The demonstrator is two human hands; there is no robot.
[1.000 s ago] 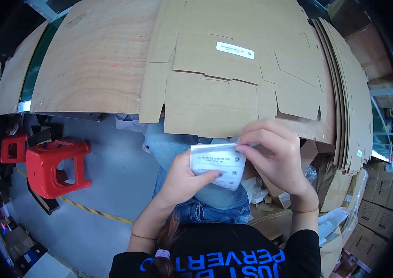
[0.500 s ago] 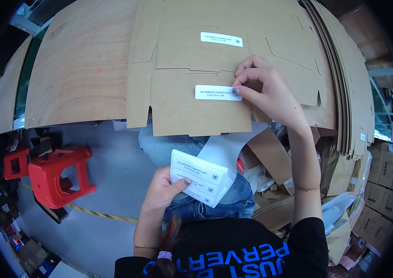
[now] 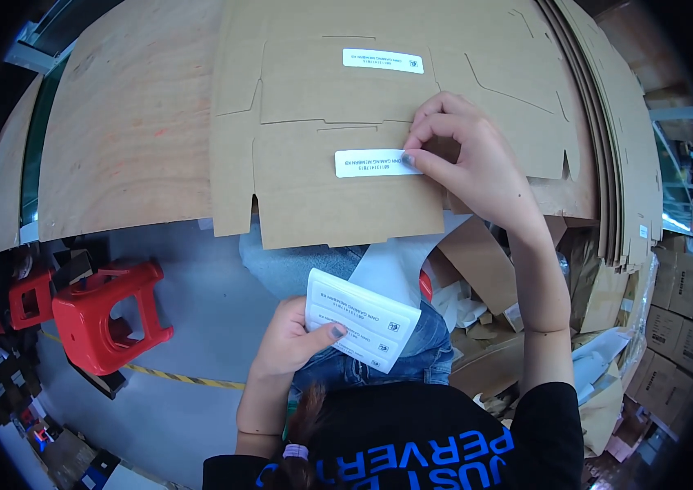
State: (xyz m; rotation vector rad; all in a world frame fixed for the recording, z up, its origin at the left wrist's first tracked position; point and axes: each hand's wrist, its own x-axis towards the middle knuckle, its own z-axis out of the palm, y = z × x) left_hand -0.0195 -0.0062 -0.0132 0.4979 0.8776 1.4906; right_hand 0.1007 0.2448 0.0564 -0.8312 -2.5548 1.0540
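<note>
A flat brown cardboard box blank point(image 3: 338, 216) lies on the wooden table with its near edge jutting over my lap. My right hand point(image 3: 477, 167) is closed in a pinch at the right end of a white printed label point(image 3: 369, 164), which lies flat against the near panel. Farther up the cardboard, a second white label point(image 3: 383, 60) sits stuck on another panel. Over my lap, my left hand point(image 3: 291, 343) grips a folded label sheet point(image 3: 363, 314) between thumb and fingers. Several white labels show on its upper face. A pale paper strip point(image 3: 399, 261) hangs behind it.
Bare plywood tabletop point(image 3: 130, 122) extends to the left. More cardboard blanks point(image 3: 620, 147) are stacked at the right. Red plastic stools point(image 3: 106, 318) stand on the floor at left, near a yellow-black floor stripe point(image 3: 191, 378). Closed cartons point(image 3: 673, 335) and scrap cardboard fill the lower right.
The label sheet in my left hand has tilted and spread slightly to the right. My right hand stays at the near label's right end. The whole view has shifted a little.
</note>
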